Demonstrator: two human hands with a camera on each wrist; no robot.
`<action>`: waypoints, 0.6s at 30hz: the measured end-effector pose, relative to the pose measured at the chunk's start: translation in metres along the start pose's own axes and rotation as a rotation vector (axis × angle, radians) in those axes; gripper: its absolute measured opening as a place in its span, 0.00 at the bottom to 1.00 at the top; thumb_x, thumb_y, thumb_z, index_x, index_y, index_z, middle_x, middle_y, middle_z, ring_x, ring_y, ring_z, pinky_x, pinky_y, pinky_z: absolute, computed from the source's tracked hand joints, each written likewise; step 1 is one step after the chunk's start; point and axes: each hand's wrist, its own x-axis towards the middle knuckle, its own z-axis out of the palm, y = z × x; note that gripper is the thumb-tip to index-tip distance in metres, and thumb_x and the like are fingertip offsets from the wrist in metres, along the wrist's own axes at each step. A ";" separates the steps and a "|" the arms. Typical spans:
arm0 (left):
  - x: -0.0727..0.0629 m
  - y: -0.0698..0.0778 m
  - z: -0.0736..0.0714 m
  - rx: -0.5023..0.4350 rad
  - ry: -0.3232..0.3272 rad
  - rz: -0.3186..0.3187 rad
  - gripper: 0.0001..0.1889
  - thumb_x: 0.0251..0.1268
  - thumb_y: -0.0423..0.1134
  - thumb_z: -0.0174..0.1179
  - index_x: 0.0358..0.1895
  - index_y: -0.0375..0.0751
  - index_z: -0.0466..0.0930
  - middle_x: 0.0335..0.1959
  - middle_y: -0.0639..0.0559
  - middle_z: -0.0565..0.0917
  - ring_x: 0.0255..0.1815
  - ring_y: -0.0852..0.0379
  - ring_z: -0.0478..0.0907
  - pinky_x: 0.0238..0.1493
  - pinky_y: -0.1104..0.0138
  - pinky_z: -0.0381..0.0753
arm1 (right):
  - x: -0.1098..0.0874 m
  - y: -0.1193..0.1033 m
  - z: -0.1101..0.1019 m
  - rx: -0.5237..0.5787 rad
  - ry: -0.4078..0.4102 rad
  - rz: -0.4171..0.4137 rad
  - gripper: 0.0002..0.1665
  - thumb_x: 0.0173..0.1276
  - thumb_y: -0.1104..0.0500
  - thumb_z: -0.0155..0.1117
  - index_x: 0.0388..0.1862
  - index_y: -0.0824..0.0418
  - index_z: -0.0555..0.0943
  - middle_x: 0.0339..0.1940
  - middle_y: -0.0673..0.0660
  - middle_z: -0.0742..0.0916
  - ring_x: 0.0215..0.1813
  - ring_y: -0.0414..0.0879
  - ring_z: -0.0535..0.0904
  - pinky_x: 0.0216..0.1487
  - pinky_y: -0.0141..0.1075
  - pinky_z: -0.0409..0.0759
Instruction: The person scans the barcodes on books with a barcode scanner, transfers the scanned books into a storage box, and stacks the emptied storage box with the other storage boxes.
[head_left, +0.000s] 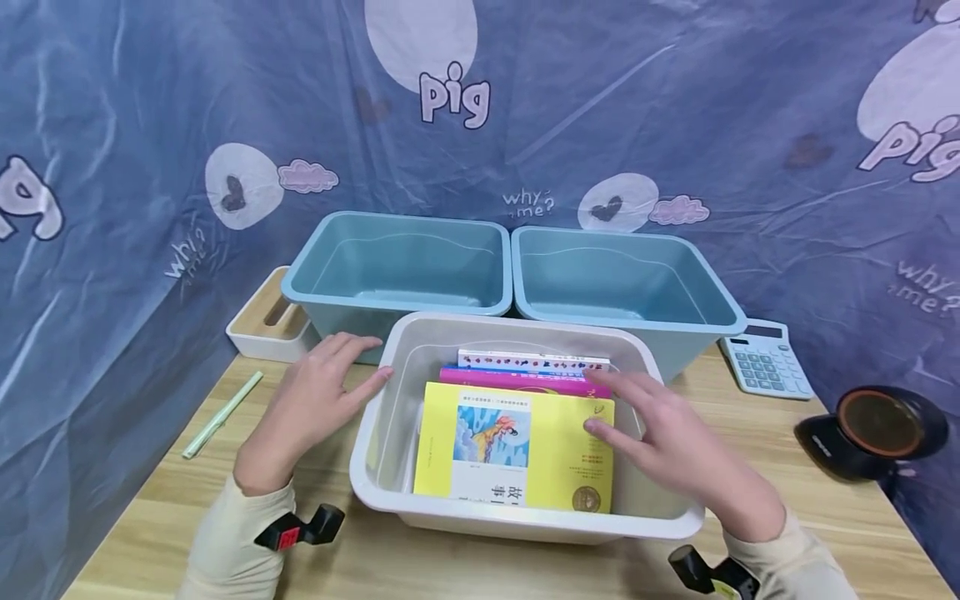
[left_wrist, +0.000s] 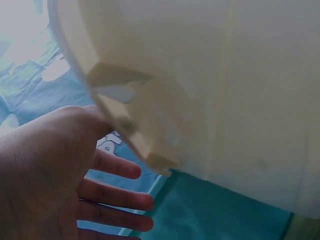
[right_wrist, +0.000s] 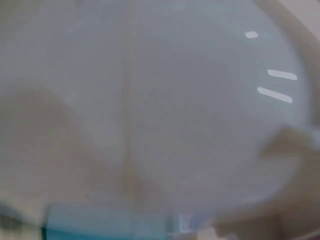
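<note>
Your left hand (head_left: pixel 311 404), loose, touched mid-frame bin (head_left: pixel 525 505); right hand (head_left: pixel 675 433), loose, overhung yellow book (head_left: pixel 555 446); careless pinch risked dragging pink book (head_left: pixel 517 382).

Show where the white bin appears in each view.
Head: white bin, just below centre.
Left wrist: its pale surface fills the upper right.
Right wrist: blurred, it fills most of the picture.
Shared landmark: blue bins beyond it in head; at the bottom of both wrist views, one shows, which is unclear.
</note>
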 end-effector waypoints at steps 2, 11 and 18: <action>0.001 0.002 0.003 -0.002 -0.012 -0.019 0.24 0.68 0.50 0.64 0.58 0.36 0.81 0.53 0.40 0.84 0.56 0.41 0.81 0.55 0.45 0.81 | 0.001 -0.003 0.000 -0.018 -0.073 0.025 0.35 0.62 0.54 0.75 0.67 0.58 0.77 0.56 0.63 0.85 0.54 0.58 0.84 0.53 0.57 0.82; 0.000 0.006 0.006 -0.083 -0.023 -0.062 0.27 0.69 0.48 0.64 0.67 0.39 0.75 0.53 0.41 0.85 0.55 0.41 0.82 0.56 0.43 0.80 | 0.010 -0.009 0.003 -0.121 -0.269 0.058 0.38 0.63 0.46 0.74 0.70 0.57 0.76 0.53 0.62 0.85 0.49 0.53 0.84 0.51 0.54 0.82; -0.001 0.007 0.005 -0.109 -0.061 -0.070 0.25 0.71 0.47 0.62 0.67 0.41 0.77 0.57 0.41 0.84 0.58 0.41 0.82 0.58 0.43 0.79 | 0.013 -0.010 0.006 -0.101 -0.317 0.041 0.39 0.64 0.47 0.73 0.71 0.60 0.75 0.56 0.66 0.85 0.58 0.61 0.82 0.57 0.57 0.79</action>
